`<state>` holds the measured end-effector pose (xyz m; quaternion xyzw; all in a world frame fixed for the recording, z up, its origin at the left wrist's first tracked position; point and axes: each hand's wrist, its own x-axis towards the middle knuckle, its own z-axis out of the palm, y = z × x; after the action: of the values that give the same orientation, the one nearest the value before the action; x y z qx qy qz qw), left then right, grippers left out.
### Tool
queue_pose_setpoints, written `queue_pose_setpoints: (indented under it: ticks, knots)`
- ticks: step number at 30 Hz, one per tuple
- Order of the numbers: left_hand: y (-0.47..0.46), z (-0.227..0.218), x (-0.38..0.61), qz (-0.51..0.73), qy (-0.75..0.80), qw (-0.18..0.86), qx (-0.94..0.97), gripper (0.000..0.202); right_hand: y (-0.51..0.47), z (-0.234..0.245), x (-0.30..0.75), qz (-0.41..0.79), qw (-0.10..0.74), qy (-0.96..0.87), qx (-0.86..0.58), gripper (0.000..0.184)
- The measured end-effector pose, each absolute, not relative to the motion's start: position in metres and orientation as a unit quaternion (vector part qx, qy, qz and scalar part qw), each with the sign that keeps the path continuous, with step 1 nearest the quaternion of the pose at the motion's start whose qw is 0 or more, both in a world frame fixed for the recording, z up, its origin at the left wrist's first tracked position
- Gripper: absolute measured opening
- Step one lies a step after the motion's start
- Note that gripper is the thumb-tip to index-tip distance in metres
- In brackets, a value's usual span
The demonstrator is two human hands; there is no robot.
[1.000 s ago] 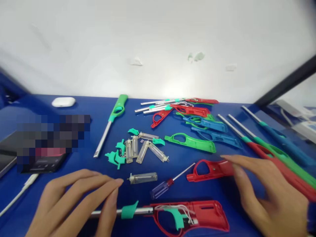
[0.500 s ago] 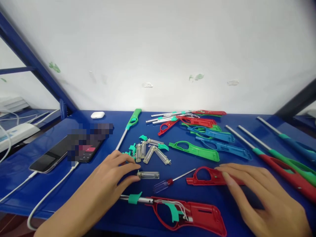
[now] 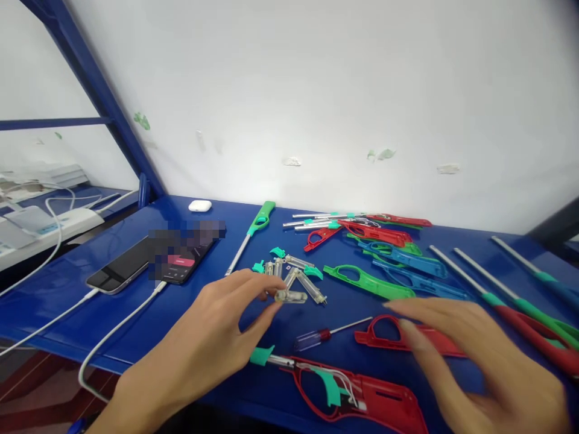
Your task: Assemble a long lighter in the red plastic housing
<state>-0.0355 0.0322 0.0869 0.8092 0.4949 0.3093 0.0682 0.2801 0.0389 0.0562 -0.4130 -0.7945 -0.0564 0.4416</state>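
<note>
A clear lighter fuel tank [image 3: 295,296] is pinched between the thumb and fingers of my left hand [image 3: 217,319], just in front of several loose fuel tanks [image 3: 310,286] and teal triggers [image 3: 313,273]. My right hand [image 3: 484,364], slightly blurred, is over an empty red lighter shell half [image 3: 438,342], thumb and fingers apart and nothing between them; I cannot tell if it touches the shell. Between the hands lies a screwdriver [image 3: 312,339] with a clear purplish handle. Closest to me is an opened red lighter half [image 3: 384,402] with its metal tube, white wires and teal trigger in place.
Green [image 3: 375,283] and blue shell halves [image 3: 420,281] lie behind, with metal tubes [image 3: 316,224] at the back. Whole lighters stand along the right, including a red one [image 3: 534,331]. A green lighter [image 3: 260,223], cabled phones [image 3: 124,265] and a white earbud case [image 3: 199,206] are left.
My left hand has raised the fuel tank off the table and moved it toward the other tanks. My right fingertips have shifted slightly at the red shell. The camera has turned a little left.
</note>
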Motion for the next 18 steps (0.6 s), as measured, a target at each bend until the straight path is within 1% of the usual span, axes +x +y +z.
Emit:
queue_pose_setpoints:
  ticks: [4, 5, 7, 9, 10, 11, 15, 17, 18]
  knots:
    - [0.027, 0.109, -0.021, 0.338, 0.439, 0.074, 0.829, 0.022, 0.047, 0.076, 0.238, -0.040, 0.384, -0.848, -0.362, 0.041]
    - [0.028, 0.115, -0.018, 0.345, 0.422, 0.074, 0.835, 0.023, 0.049, 0.078, 0.231, -0.035, 0.382, -0.858, -0.340, 0.038]
    - [0.034, 0.123, -0.013, 0.356, 0.398, 0.071, 0.843, 0.026, 0.056, 0.081, 0.222, -0.022, 0.391, -0.865, -0.313, 0.024]
    - [0.049, 0.127, -0.013, 0.345, 0.400, 0.064, 0.847, 0.029, 0.063, 0.084, 0.224, -0.022, 0.407, -0.854, -0.322, 0.019]
    - [0.060, 0.127, -0.015, 0.332, 0.418, 0.056, 0.844, 0.033, 0.066, 0.085, 0.228, -0.029, 0.415, -0.842, -0.343, 0.019]
    - [0.073, 0.126, -0.018, 0.286, 0.432, 0.051, 0.854, 0.030, 0.070, 0.088, 0.235, -0.039, 0.421, -0.828, -0.367, 0.020]
    - [0.122, 0.108, -0.030, 0.161, 0.446, 0.053, 0.879, 0.010, 0.076, 0.100, 0.274, -0.077, 0.443, -0.778, -0.438, 0.028]
    - [0.136, 0.098, -0.034, 0.120, 0.459, 0.047, 0.879, 0.008, 0.075, 0.104, 0.291, -0.093, 0.456, -0.759, -0.455, 0.030]
    - [0.140, 0.094, -0.035, 0.106, 0.466, 0.041, 0.877, 0.011, 0.073, 0.105, 0.297, -0.098, 0.464, -0.749, -0.463, 0.029]
